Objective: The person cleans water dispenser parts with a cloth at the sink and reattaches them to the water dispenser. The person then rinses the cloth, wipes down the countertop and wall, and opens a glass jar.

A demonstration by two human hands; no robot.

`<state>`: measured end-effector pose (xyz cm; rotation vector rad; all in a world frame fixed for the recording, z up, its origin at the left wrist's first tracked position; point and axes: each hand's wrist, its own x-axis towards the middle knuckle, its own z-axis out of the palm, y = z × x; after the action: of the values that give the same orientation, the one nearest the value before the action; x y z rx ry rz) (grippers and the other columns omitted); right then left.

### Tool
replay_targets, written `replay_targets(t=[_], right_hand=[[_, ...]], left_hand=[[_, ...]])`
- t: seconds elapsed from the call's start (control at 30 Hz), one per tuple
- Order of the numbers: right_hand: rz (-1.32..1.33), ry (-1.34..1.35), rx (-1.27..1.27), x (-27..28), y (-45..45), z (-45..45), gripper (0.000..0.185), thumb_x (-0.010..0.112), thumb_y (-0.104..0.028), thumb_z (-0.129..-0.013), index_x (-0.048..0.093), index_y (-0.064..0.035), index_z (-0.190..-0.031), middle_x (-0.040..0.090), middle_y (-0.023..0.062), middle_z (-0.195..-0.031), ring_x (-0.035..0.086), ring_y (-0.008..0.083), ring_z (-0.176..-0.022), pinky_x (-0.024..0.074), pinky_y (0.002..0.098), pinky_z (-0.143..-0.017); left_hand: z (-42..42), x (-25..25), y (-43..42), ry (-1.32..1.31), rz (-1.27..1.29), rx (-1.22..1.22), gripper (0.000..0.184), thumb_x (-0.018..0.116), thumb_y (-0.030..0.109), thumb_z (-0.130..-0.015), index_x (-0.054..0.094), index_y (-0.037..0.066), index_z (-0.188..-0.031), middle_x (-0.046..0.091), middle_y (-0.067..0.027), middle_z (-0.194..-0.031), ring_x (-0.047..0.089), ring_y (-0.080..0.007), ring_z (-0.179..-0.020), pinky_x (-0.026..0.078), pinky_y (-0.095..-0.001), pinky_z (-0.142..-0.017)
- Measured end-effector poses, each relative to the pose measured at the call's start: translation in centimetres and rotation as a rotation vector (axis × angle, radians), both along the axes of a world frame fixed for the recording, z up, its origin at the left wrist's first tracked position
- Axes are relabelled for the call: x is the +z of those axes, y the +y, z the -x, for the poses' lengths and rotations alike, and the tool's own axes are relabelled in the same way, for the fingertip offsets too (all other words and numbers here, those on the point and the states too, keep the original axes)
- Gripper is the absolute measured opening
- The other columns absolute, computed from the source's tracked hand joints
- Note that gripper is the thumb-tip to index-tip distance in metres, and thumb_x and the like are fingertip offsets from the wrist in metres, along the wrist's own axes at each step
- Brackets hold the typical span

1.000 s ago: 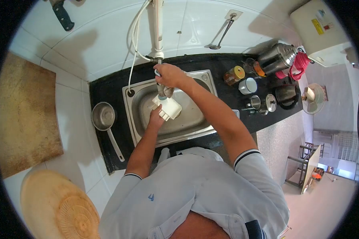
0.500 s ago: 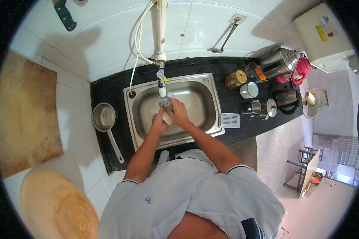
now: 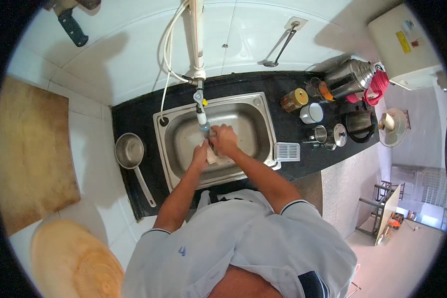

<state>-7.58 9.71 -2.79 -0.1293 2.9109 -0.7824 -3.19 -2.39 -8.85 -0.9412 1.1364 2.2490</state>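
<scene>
Both my hands are over the stainless steel sink, just under the tap. My left hand is closed round a pale, cloth-like piece whose lower end hangs out below the fingers. Beside it and slightly higher, my right hand has its fingers curled in by the tap's mouth. A small dark thing shows between the two hands; the fingers hide most of it, so I cannot tell its kind.
Left of the sink lies a saucepan with a long handle. On the right stand a drain rack, a white enamel mug, a jar, metal cups and a kettle. A cutting board leans at far left.
My hands have shifted slightly down and to the right, away from the tap's mouth. The pale piece has moved with them. The view has tilted a little.
</scene>
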Motion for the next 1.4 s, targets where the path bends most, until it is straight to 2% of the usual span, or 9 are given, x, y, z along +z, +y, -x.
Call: replay_targets(t=[0.13,0.43,0.63,0.83,0.9,1.0,1.2,1.3,1.4], right_hand=[[0.033,0.133,-0.059,-0.8,-0.6,0.3,0.031,0.067,-0.031,-0.07,0.066,-0.011,-0.094,0.062,0.0159,-0.083,0.059,0.0359,-0.082,0.0493,0.0436,-0.072],[-0.148,-0.409,0.357,1.3,2.3,1.0,0.034,0.062,-0.035,-0.072,0.066,-0.0125,-0.097,0.063,0.0179,-0.091,0.063,0.036,-0.083,0.0501,0.0441,-0.071],[0.096,-0.14,-0.257,-1.3,-0.4,0.8,0.036,0.062,-0.032,-0.073,0.065,-0.0116,-0.102,0.062,0.0185,-0.099,0.061,0.0355,-0.089,0.0499,0.0423,-0.076],[0.158,-0.35,0.257,-0.2,1.3,1.4,0.036,0.062,-0.031,-0.072,0.065,-0.0134,-0.104,0.062,0.0164,-0.099,0.062,0.0333,-0.089,0.05,0.0423,-0.076],[-0.156,-0.268,0.403,0.6,2.2,1.5,0.036,0.062,-0.031,-0.071,0.066,-0.0162,-0.104,0.062,0.0146,-0.101,0.062,0.0314,-0.089,0.0502,0.0415,-0.075],[-0.138,-0.177,0.093,1.2,1.3,1.5,0.032,0.063,-0.027,-0.07,0.066,-0.0179,-0.101,0.062,0.012,-0.095,0.062,0.03,-0.084,0.0505,0.0418,-0.072],[-0.096,0.122,0.21,-0.7,0.8,0.6,0.023,0.065,-0.023,-0.069,0.066,-0.0157,-0.09,0.058,0.0094,-0.084,0.06,0.0295,-0.077,0.0502,0.0433,-0.068],[-0.298,0.004,0.311,-0.6,0.2,-0.2,0.021,0.064,-0.022,-0.068,0.068,-0.0164,-0.089,0.058,0.0102,-0.085,0.061,0.0303,-0.08,0.0505,0.0418,-0.07],[-0.17,-0.296,0.514,0.3,0.4,-0.6,0.022,0.063,-0.022,-0.068,0.069,-0.017,-0.088,0.059,0.0117,-0.088,0.062,0.0316,-0.083,0.0508,0.0405,-0.072]], left_hand=[[-0.6,-0.2,0.4,0.138,-0.139,0.03,0.036,0.047,0.03,-0.096,0.045,0.002,-0.118,0.057,-0.0118,-0.109,0.061,-0.0257,-0.096,0.052,-0.0382,-0.082],[-1.5,-0.5,1.7,0.021,-0.176,0.249,0.032,0.042,0.023,-0.098,0.044,0.002,-0.122,0.055,-0.0124,-0.111,0.059,-0.0275,-0.098,0.052,-0.0423,-0.083],[-1.2,-0.2,1.3,0.169,0.094,0.059,0.027,0.051,0.014,-0.093,0.048,0.001,-0.117,0.058,-0.0093,-0.105,0.06,-0.0219,-0.093,0.051,-0.0365,-0.075],[-0.1,2.1,-1.9,0.237,0.178,-0.024,0.027,0.052,0.011,-0.091,0.049,0.001,-0.116,0.058,-0.0082,-0.104,0.061,-0.0202,-0.09,0.051,-0.034,-0.075],[-0.1,3.2,-2.1,0.151,0.193,-0.006,0.027,0.053,0.01,-0.09,0.049,0.001,-0.116,0.058,-0.0081,-0.103,0.061,-0.0204,-0.088,0.051,-0.0343,-0.074],[-0.2,1.5,-2.1,0.116,0.18,-0.18,0.027,0.053,0.012,-0.09,0.049,0.003,-0.116,0.059,-0.0081,-0.101,0.062,-0.0216,-0.087,0.053,-0.0364,-0.073],[-0.1,2.0,-2.2,0.198,0.253,-0.124,0.031,0.053,0.013,-0.091,0.049,0.0,-0.118,0.058,-0.0086,-0.104,0.06,-0.0203,-0.089,0.051,-0.0347,-0.076],[0.9,1.8,-1.9,0.182,0.224,0.152,0.029,0.053,0.015,-0.092,0.05,0.001,-0.117,0.058,-0.0079,-0.103,0.059,-0.0195,-0.088,0.05,-0.0344,-0.076],[1.1,1.5,-2.0,0.221,0.328,0.121,0.028,0.051,0.017,-0.093,0.05,0.003,-0.117,0.058,-0.007,-0.103,0.058,-0.0187,-0.089,0.049,-0.0343,-0.075]])
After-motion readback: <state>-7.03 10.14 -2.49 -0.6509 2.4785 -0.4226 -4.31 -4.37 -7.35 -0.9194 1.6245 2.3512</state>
